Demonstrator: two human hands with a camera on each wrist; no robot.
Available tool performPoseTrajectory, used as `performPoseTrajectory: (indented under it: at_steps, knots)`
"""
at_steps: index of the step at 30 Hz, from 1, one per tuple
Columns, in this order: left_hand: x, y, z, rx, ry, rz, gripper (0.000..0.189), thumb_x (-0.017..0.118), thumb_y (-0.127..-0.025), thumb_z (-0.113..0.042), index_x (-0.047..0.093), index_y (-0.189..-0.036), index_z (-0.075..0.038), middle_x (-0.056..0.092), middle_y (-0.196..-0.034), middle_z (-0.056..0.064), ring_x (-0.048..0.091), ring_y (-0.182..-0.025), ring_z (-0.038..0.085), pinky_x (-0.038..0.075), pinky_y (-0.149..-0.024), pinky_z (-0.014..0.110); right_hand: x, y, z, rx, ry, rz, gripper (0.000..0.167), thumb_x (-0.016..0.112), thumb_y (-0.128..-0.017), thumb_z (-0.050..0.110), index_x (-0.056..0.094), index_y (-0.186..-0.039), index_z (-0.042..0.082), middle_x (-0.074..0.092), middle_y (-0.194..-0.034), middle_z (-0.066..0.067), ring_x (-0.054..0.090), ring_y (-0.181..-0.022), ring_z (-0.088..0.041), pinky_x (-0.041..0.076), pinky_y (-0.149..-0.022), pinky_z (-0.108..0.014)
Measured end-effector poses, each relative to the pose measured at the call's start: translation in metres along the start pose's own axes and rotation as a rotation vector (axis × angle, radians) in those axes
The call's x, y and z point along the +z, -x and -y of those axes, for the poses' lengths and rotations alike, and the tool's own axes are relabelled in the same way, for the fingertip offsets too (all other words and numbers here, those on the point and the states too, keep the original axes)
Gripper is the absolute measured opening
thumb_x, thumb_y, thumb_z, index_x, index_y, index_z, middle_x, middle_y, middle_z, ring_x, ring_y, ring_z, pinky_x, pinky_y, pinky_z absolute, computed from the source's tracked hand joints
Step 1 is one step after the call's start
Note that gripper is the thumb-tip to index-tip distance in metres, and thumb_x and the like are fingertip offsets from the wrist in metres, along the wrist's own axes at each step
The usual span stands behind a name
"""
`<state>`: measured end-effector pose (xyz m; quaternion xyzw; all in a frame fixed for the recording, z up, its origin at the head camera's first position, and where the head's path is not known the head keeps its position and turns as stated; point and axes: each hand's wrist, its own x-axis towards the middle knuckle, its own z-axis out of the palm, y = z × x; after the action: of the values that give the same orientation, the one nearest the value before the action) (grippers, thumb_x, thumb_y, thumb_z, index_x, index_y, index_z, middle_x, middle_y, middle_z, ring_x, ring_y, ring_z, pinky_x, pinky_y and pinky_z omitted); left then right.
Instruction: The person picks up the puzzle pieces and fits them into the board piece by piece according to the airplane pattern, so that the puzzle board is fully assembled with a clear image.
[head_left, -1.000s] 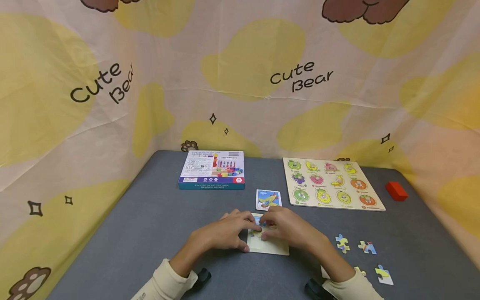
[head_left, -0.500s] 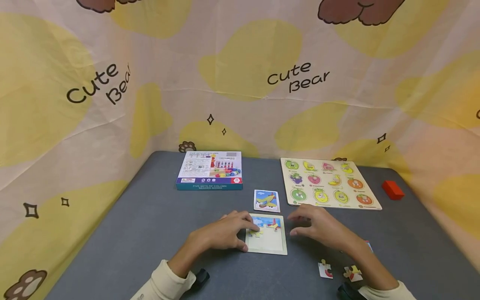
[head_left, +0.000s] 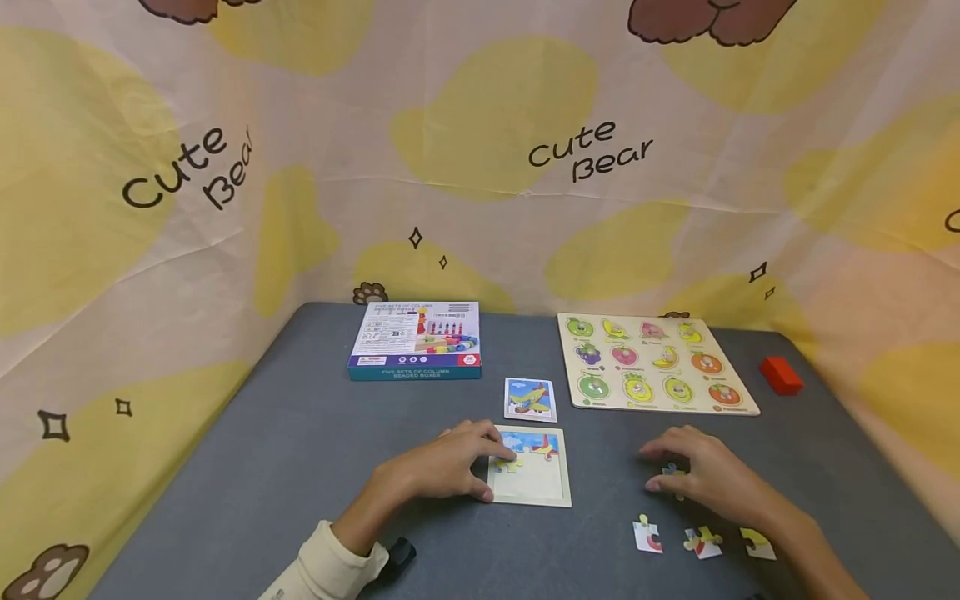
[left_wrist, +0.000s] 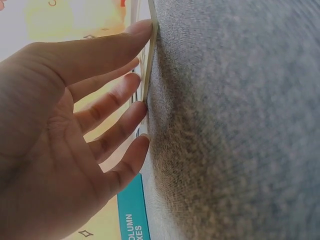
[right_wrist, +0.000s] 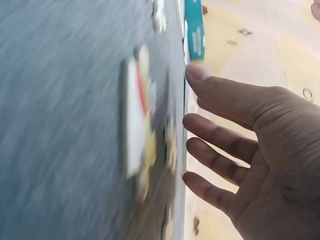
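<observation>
My left hand (head_left: 442,458) rests at the left side of a small jigsaw tray (head_left: 534,493), thumb at its edge and index finger over the pieces. In the left wrist view its fingertips meet the tray's edge (left_wrist: 150,60). Joined sky, red-tail and yellow pieces (head_left: 510,463) fill the tray's upper part and left side. To the right, my right hand (head_left: 708,475) hovers with fingers loosely spread, partly covering a loose jigsaw piece (head_left: 672,473). Other loose pieces lie below it: one with red (head_left: 647,535), a yellow-and-red one (head_left: 702,542) and a yellow-and-white one (head_left: 758,544).
An airplane picture card (head_left: 530,400) lies just behind the tray. Farther back are a bead-set box (head_left: 416,342) on the left and a fruit puzzle board (head_left: 656,364) on the right. A red block (head_left: 781,376) sits near the table's right edge.
My right hand has left the tray and moved right to above the loose pieces, uncovering the red-tail piece in the tray. The left hand has stayed at the tray's left side.
</observation>
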<state>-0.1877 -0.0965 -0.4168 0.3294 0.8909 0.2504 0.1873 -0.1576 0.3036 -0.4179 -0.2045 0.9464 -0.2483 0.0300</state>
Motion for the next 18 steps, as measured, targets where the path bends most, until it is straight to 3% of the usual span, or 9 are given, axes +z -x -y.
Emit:
performPoseTrajectory:
  at_steps: [7,18]
  knots:
    - [-0.001,0.001,-0.001,-0.007,-0.003,0.003,0.054,0.086,-0.091,-0.026,0.07,-0.142,-0.024,0.058,-0.139,-0.003,0.048,-0.122,0.016,0.041,-0.105,0.045,-0.004,0.017,-0.017,0.029,0.035,-0.041,0.037,0.09,-0.082,0.043,0.08,-0.113,0.024,0.067,-0.105,0.017,0.056,-0.095,-0.001,0.051,-0.083,-0.03]
    - [-0.002,0.0,0.0,-0.013,0.002,0.013,0.055,0.086,-0.091,-0.028,0.069,-0.143,-0.025,0.058,-0.138,-0.003,0.048,-0.121,0.016,0.042,-0.105,0.043,-0.007,0.029,-0.031,0.107,0.099,-0.049,0.043,0.091,-0.079,0.048,0.079,-0.115,0.026,0.067,-0.11,0.015,0.053,-0.101,-0.008,0.048,-0.084,-0.033]
